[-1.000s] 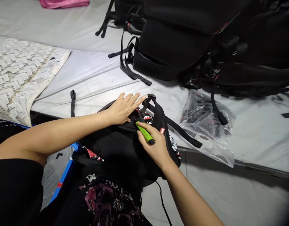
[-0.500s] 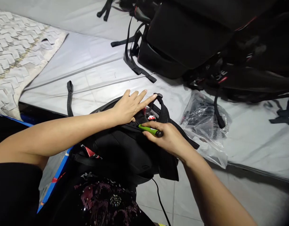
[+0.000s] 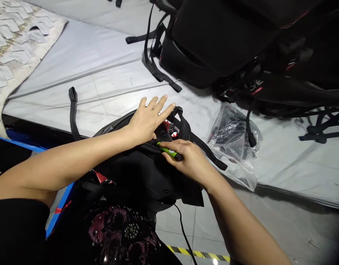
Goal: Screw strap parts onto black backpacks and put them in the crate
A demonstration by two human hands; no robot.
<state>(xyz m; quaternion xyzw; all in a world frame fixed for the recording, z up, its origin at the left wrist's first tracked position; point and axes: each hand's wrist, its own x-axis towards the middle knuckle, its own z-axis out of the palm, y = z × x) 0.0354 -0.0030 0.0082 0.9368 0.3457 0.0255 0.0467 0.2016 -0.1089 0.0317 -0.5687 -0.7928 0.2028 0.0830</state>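
A black backpack [image 3: 142,163] lies against my front at the edge of the white-covered table, with red and white patterned material showing at its opening. My left hand [image 3: 146,119] rests on its upper edge, fingers spread and thumb low by the seam. My right hand [image 3: 187,156] is closed around a slim green handle with a black end [image 3: 169,150], a pen-like tool. Its front end points at the seam beside my left thumb. The tip is too small to make out, so its exact kind is unclear.
Several black backpacks [image 3: 222,40] are piled at the back right, their straps trailing over the table [image 3: 108,81]. A clear plastic bag [image 3: 233,136] with dark contents lies right of my work. A mat of white cut pieces [image 3: 17,48] covers the far left. A black cable [image 3: 183,224] hangs below.
The whole view has shifted a little, with the table, bag and hands appearing further left and up. My grip on the green-handled tool and my spread left hand look much the same.
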